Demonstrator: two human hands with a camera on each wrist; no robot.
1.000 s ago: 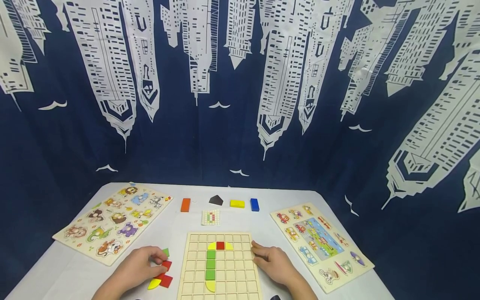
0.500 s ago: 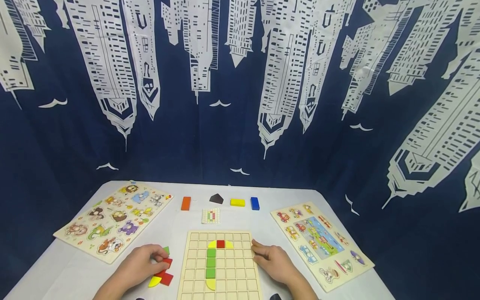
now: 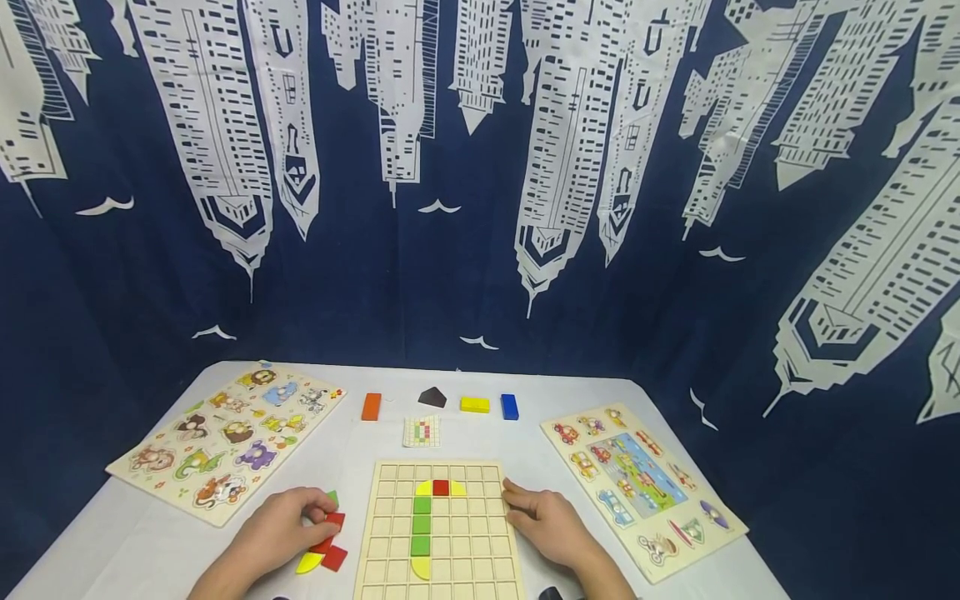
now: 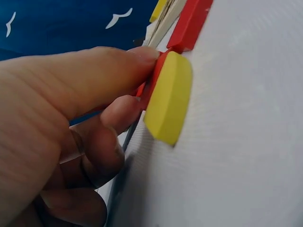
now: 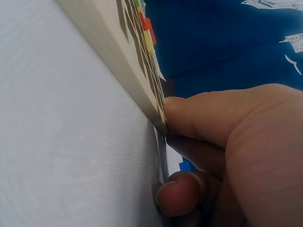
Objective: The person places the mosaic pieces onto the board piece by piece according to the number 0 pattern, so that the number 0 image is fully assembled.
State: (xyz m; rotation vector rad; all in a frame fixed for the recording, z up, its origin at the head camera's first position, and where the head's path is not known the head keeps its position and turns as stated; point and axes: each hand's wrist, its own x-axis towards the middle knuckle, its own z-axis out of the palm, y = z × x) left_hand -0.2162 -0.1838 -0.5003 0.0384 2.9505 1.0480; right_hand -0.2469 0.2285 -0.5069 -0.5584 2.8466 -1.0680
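Note:
In the head view my left hand point(image 3: 272, 527) is over a small cluster of flat tiles left of the wooden grid board point(image 3: 474, 527). Its thumb and index finger pinch a red square tile point(image 3: 337, 520). Around it lie another red square point(image 3: 334, 559), a yellow rounded piece point(image 3: 308, 564) and a green tile point(image 3: 333, 497) partly covered by fingers. The left wrist view shows the yellow piece point(image 4: 169, 99) right beside the thumb. My right hand point(image 3: 551, 527) rests its index finger and thumb against the board's right rim, also seen in the right wrist view.
Green, yellow and red tiles form a hook shape on the board. Beyond it lie a small pattern card point(image 3: 422, 432) and orange point(image 3: 371, 407), black point(image 3: 432, 397), yellow point(image 3: 474, 405) and blue point(image 3: 510, 407) blocks. Picture puzzles flank it: animals point(image 3: 168, 486) left, vehicles point(image 3: 615, 546) right.
The lower red square beside my left hand has shifted and turned slightly. My left fingers stay among the tiles, and my right hand keeps its place at the board's rim.

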